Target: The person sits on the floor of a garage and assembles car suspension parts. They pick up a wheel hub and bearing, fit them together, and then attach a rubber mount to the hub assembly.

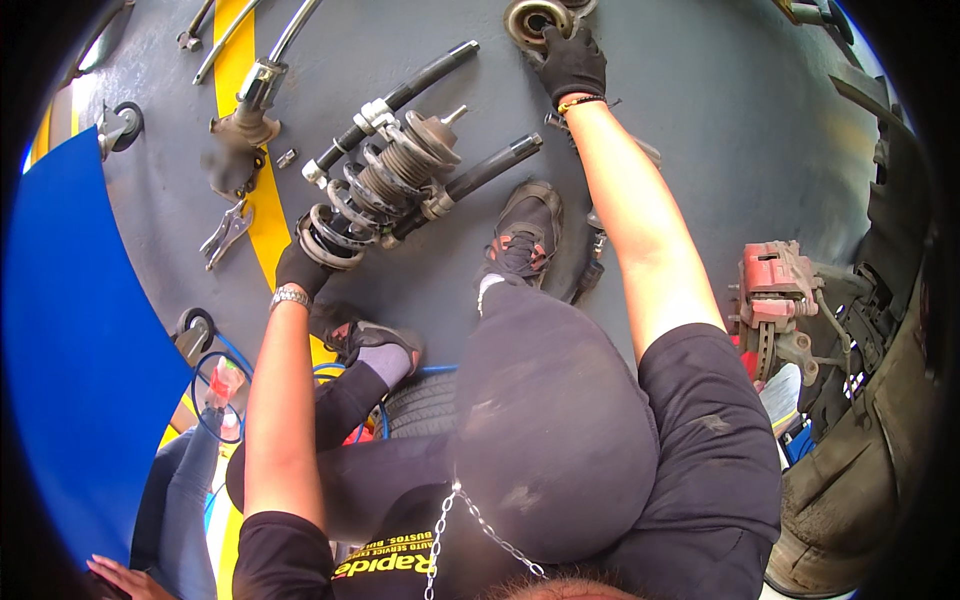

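My left hand [303, 270], in a dark glove, is closed around the lower end of a coil spring [326, 242]. A shock absorber with a ribbed rubber boot [395, 165] and a rod tip stands inside the coils. Two spring compressors, one a dark bar [432, 76] on the far side and one a dark bar [497, 166] on the near side, clamp the coils. Farther off to the right, my gloved right hand [574, 68] grips the edge of a round, rusty strut mount [528, 24] on the floor. Its fingertips are partly hidden.
Locking pliers [228, 235], a small socket [288, 158] and a rusty strut [245, 130] lie left. A dark air tool [592, 265] lies beyond my shoe [530, 230]. At right is a red brake caliper [775, 280]. Another person's hand [130, 578] shows lower left, near a blue panel [85, 350].
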A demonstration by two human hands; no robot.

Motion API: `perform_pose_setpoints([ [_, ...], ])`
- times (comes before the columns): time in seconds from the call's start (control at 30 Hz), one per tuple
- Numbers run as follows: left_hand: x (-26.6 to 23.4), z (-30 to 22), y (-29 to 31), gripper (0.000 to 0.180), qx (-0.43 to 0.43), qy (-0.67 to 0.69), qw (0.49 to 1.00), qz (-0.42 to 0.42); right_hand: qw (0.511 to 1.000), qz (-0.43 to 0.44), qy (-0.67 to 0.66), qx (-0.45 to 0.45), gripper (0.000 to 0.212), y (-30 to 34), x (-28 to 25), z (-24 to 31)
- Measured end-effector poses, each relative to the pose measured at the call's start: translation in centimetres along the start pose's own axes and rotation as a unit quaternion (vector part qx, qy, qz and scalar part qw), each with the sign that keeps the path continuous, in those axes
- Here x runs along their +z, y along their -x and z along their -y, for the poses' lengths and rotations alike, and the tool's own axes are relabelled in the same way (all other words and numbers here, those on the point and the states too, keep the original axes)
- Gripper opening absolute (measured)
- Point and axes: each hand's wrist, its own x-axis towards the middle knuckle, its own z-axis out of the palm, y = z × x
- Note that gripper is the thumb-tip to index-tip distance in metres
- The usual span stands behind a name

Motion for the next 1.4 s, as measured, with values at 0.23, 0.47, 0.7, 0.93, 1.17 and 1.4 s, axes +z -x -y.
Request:
perform_pose_setpoints([
  [0.23,-2.0,-2.6,-0.1,0.078,-0.026,-0.019,0.998,0.061,0.993,0.018,-0.11,0.029,0.064,0.1,-0.4,0.1],
  [0.47,2.4,3.0,-0.5,0.071,-0.065,-0.073,0.994,0.039,0.917,-0.044,-0.344,0.199,0.071,-2.1,1.1,-0.9],
  [0.7,2.6,3.4,-0.6,0.069,-0.023,-0.05,0.998,0.022,0.753,-0.003,-0.609,0.247,0.037,-1.9,0.8,-1.4],
  [0.93,1.0,1.4,-0.1,0.069,-0.011,-0.007,1.0,0.007,0.877,-0.033,-0.478,0.039,0.017,8.6,-9.6,1.6],
  [1.17,1.4,1.5,-0.3,0.07,0.019,-0.022,1.0,0.001,0.87,-0.231,-0.348,-0.262,0.023,13.5,-13.9,0.9],
  [1.4,0.8,1.1,-0.2,0.069,0.015,-0.075,0.996,0.039,0.854,-0.116,-0.497,-0.105,0.021,13.8,-10.7,2.4],
])
